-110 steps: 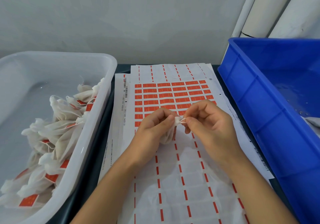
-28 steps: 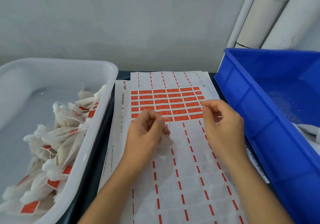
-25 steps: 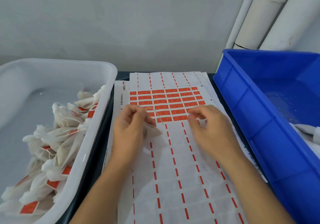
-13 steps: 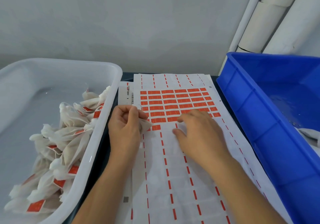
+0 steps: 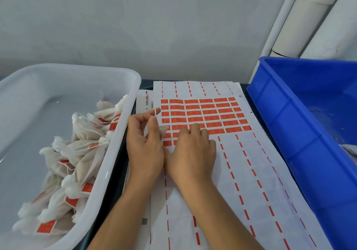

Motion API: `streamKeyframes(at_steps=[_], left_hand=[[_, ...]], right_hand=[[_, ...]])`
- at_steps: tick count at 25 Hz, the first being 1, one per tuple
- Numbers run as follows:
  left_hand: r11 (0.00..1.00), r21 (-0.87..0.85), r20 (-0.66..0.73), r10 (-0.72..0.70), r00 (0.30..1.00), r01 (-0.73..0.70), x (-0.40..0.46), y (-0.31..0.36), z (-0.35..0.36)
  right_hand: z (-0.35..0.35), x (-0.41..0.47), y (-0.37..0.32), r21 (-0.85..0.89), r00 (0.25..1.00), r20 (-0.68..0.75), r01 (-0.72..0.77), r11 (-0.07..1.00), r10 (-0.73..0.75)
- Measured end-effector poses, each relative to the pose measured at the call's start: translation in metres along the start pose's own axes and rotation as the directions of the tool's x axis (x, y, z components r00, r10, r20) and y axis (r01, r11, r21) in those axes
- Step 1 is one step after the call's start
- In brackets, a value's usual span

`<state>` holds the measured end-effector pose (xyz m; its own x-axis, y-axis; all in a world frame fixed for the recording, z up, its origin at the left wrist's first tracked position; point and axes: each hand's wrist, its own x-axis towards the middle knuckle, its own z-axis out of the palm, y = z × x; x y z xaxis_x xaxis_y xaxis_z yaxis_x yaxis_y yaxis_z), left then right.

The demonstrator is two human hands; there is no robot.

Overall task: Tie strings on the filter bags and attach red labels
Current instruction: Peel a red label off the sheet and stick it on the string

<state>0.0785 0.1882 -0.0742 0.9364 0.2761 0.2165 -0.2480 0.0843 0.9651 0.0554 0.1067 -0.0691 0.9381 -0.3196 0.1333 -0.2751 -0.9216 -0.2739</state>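
Note:
My left hand (image 5: 144, 143) holds a white filter bag (image 5: 162, 130) at the left edge of the label sheet (image 5: 251, 172). A thin white string (image 5: 155, 111) loops over its raised index fingertip. My right hand (image 5: 193, 153) lies on the sheet just right of the left hand. Its curled fingertips pick at the lower rows of red labels (image 5: 204, 114). Whether a label has lifted off is hidden under the fingers.
A white tub (image 5: 123, 134) on the left holds several tied filter bags with red labels (image 5: 77, 153). A blue crate (image 5: 289, 134) stands on the right with a bit of white material at its far edge. White pipes rise behind it.
Both hands came apart from the bag's knot and slid left. The left hand carried the bag to the sheet's left edge. The right hand dropped onto the red labels.

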Motion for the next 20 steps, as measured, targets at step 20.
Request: streamKeyframes(at_steps=[20], left_hand=[[0.992, 0.127, 0.111, -0.041, 0.993, 0.027, 0.003, -0.003, -0.003]], right_hand=[[-0.015, 0.001, 0.004, 0.07, 0.991, -0.028, 0.135, 0.988, -0.133]])
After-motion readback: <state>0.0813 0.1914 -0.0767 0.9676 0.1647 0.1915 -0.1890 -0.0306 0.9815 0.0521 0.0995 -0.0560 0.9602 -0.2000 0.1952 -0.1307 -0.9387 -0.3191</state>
